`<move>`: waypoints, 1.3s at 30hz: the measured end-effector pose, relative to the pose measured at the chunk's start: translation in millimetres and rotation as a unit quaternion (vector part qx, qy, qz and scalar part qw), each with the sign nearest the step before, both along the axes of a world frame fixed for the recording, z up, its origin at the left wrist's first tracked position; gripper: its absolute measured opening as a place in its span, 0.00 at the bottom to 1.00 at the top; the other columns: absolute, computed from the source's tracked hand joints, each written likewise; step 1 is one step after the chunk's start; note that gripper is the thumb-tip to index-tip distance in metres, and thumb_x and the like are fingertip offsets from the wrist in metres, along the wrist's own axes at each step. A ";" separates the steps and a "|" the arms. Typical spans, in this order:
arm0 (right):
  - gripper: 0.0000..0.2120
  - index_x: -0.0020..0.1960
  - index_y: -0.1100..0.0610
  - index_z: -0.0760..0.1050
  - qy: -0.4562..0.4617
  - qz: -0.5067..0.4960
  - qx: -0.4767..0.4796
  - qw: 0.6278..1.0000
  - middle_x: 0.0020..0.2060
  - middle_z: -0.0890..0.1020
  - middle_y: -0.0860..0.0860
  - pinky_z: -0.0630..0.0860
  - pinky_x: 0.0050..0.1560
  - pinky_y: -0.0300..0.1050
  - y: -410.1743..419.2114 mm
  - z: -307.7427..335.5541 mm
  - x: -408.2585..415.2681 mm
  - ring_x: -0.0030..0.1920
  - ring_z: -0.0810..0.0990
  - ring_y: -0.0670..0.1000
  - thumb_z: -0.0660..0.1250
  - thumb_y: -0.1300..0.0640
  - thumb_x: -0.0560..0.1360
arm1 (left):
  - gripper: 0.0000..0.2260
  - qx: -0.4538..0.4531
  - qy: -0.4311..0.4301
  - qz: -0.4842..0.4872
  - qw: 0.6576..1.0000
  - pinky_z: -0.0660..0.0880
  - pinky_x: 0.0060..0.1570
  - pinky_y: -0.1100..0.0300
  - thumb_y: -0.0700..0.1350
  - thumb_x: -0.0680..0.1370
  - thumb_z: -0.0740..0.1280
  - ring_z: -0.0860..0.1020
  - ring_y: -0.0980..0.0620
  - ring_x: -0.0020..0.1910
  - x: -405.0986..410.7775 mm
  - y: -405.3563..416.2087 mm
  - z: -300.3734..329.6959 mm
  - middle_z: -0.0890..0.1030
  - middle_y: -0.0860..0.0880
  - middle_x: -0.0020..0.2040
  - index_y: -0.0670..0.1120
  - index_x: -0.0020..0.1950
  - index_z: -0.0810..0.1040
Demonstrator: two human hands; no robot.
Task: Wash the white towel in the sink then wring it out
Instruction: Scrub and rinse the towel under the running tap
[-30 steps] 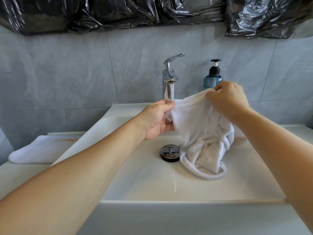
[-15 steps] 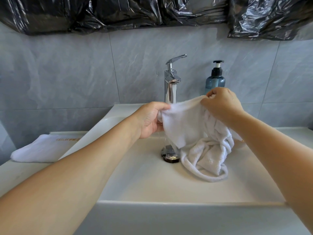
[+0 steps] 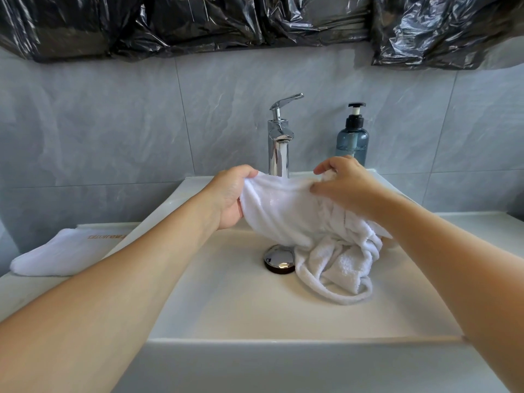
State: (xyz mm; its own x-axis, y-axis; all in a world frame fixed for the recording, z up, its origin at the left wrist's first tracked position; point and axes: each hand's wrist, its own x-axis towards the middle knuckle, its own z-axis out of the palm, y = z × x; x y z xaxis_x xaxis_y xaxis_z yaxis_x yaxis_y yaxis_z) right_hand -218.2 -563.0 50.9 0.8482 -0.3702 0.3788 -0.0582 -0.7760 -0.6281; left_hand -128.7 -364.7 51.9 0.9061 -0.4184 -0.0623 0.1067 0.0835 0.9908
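A white towel (image 3: 286,208) is stretched between my two hands over the white sink (image 3: 232,313), right in front of the chrome tap (image 3: 279,143). My left hand (image 3: 232,194) grips its left end. My right hand (image 3: 346,182) pinches the upper right edge between thumb and fingers. The rest of the towel hangs down and bunches on the basin floor beside the chrome drain plug (image 3: 279,258). I see no water running from the spout.
A blue soap pump bottle (image 3: 352,137) stands behind the sink, right of the tap. A second folded white towel (image 3: 65,251) lies on the counter at the left. Black plastic sheeting (image 3: 255,21) covers the wall above the grey tiles.
Both hands have carried the towel's upper edge left and lower, closer to the tap. The held part now covers more of the drain plug.
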 end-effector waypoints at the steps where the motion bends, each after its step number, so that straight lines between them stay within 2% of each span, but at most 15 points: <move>1: 0.16 0.59 0.48 0.75 -0.002 0.009 -0.006 1.000 0.57 0.69 0.47 0.68 0.44 0.39 0.4 -0.5 0.6 0.53 0.71 0.48 0.72 0.52 0.72 | 0.07 0.007 -0.005 0.009 1.000 0.77 0.41 0.57 0.42 0.79 0.63 0.81 0.47 0.41 0.5 -0.2 0.4 0.82 0.44 0.46 0.42 0.54 0.78; 5: 0.18 0.60 0.47 0.76 -0.007 0.043 -0.035 0.998 0.58 0.68 0.44 0.66 0.51 0.39 5.5 -0.2 2.1 0.54 0.71 0.46 0.74 0.49 0.72 | 0.06 0.064 -0.065 0.027 0.995 0.75 0.38 0.59 0.40 0.78 0.64 0.80 0.48 0.38 1.3 -2.2 4.2 0.82 0.46 0.42 0.42 0.53 0.79; 7: 0.18 0.59 0.46 0.76 -0.016 0.057 -0.049 0.997 0.57 0.69 0.43 0.65 0.52 0.37 10.8 0.6 3.7 0.55 0.71 0.44 0.75 0.49 0.72 | 0.03 0.110 -0.079 -0.038 0.990 0.75 0.41 0.59 0.40 0.78 0.66 0.80 0.47 0.39 -2.6 1.1 7.6 0.82 0.45 0.42 0.43 0.50 0.78; 10: 0.14 0.57 0.47 0.79 -0.048 0.061 -0.050 0.996 0.55 0.71 0.42 0.65 0.44 0.31 13.8 1.3 6.0 0.52 0.72 0.43 0.71 0.57 0.73 | 0.05 0.270 -0.091 -0.149 0.947 0.76 0.42 0.61 0.39 0.75 0.71 0.82 0.50 0.40 -7.6 8.4 6.8 0.84 0.46 0.43 0.44 0.51 0.81; 12: 0.15 0.56 0.47 0.79 -0.059 0.058 -0.037 0.996 0.54 0.72 0.41 0.64 0.42 0.27 11.9 1.4 6.2 0.50 0.72 0.42 0.68 0.62 0.73 | 0.09 0.358 -0.099 -0.154 0.916 0.74 0.43 0.61 0.39 0.73 0.74 0.82 0.49 0.42 -6.1 10.6 2.9 0.84 0.46 0.43 0.42 0.53 0.82; 14: 0.16 0.55 0.47 0.79 -0.059 0.062 -0.034 0.996 0.54 0.73 0.42 0.64 0.42 0.27 11.3 1.3 5.8 0.51 0.72 0.43 0.66 0.64 0.73 | 0.10 0.385 -0.096 -0.130 0.909 0.73 0.46 0.59 0.40 0.70 0.77 0.81 0.46 0.45 -3.2 12.9 2.8 0.83 0.45 0.44 0.42 0.50 0.82; 16: 0.16 0.56 0.48 0.80 -0.059 0.066 -0.037 0.995 0.55 0.73 0.41 0.64 0.41 0.26 12.3 1.2 5.9 0.49 0.72 0.42 0.65 0.64 0.73 | 0.14 0.379 -0.081 -0.110 0.915 0.74 0.50 0.55 0.43 0.66 0.77 0.81 0.44 0.48 -2.3 15.6 6.8 0.84 0.42 0.49 0.42 0.50 0.82; 18: 0.17 0.56 0.47 0.79 -0.059 0.072 -0.037 0.995 0.55 0.74 0.41 0.65 0.39 0.27 14.2 0.7 6.3 0.45 0.71 0.39 0.65 0.65 0.73 | 0.19 0.372 -0.053 -0.105 0.921 0.75 0.47 0.55 0.46 0.63 0.75 0.81 0.43 0.44 -0.7 19.0 8.6 0.84 0.40 0.48 0.42 0.51 0.82; 21: 0.18 0.59 0.47 0.79 -0.059 0.081 -0.036 0.994 0.56 0.74 0.41 0.64 0.42 0.27 13.5 -1.0 7.2 0.43 0.71 0.39 0.66 0.65 0.73 | 0.06 0.349 -0.027 -0.091 0.933 0.73 0.34 0.62 0.46 0.69 0.66 0.78 0.46 0.31 -1.7 20.9 10.8 0.80 0.45 0.35 0.44 0.39 0.76; 23: 0.19 0.60 0.47 0.79 -0.058 0.080 -0.036 0.994 0.57 0.74 0.41 0.65 0.44 0.30 11.8 -1.7 7.9 0.46 0.71 0.42 0.65 0.64 0.74 | 0.06 0.323 -0.029 -0.088 0.942 0.74 0.33 0.62 0.47 0.72 0.66 0.79 0.47 0.30 -3.5 21.3 13.1 0.80 0.46 0.34 0.46 0.37 0.77; 27: 0.19 0.64 0.48 0.78 -0.050 0.083 -0.027 0.995 0.61 0.73 0.42 0.65 0.54 0.37 10.4 -1.8 8.0 0.56 0.72 0.44 0.66 0.62 0.76 | 0.04 0.249 -0.026 -0.100 0.963 0.77 0.44 0.56 0.42 0.73 0.70 0.81 0.45 0.39 -4.7 23.0 13.5 0.83 0.43 0.43 0.43 0.46 0.82; 31: 0.22 0.68 0.48 0.75 -0.008 0.085 -0.005 0.996 0.65 0.70 0.43 0.66 0.58 0.38 9.9 -0.5 4.4 0.60 0.71 0.44 0.66 0.63 0.76 | 0.17 0.147 -0.011 -0.106 0.983 0.77 0.38 0.58 0.36 0.62 0.66 0.78 0.45 0.37 -2.8 24.3 16.2 0.77 0.40 0.44 0.40 0.50 0.74; 34: 0.24 0.69 0.47 0.74 0.045 0.085 0.013 0.995 0.65 0.72 0.46 0.68 0.58 0.39 10.3 5.5 -2.9 0.62 0.73 0.48 0.65 0.64 0.76 | 0.18 0.130 -0.018 -0.093 0.987 0.76 0.37 0.59 0.36 0.60 0.66 0.76 0.45 0.35 -0.8 26.2 18.5 0.74 0.41 0.44 0.42 0.49 0.72; 37: 0.26 0.68 0.41 0.74 0.132 0.078 0.026 0.988 0.59 0.76 0.48 0.76 0.56 0.43 10.5 11.3 -11.2 0.55 0.78 0.51 0.65 0.62 0.74 | 0.05 0.159 -0.027 -0.093 0.982 0.73 0.30 0.61 0.32 0.67 0.64 0.72 0.47 0.29 -5.6 26.7 18.2 0.72 0.44 0.34 0.41 0.34 0.71; 39: 0.25 0.67 0.39 0.74 0.190 0.082 0.014 0.978 0.58 0.78 0.49 0.77 0.55 0.43 10.6 12.0 -15.7 0.51 0.80 0.50 0.65 0.60 0.74 | 0.15 0.202 -0.050 -0.075 0.975 0.71 0.26 0.64 0.29 0.71 0.61 0.72 0.48 0.24 -4.4 25.5 12.4 0.71 0.45 0.27 0.44 0.27 0.68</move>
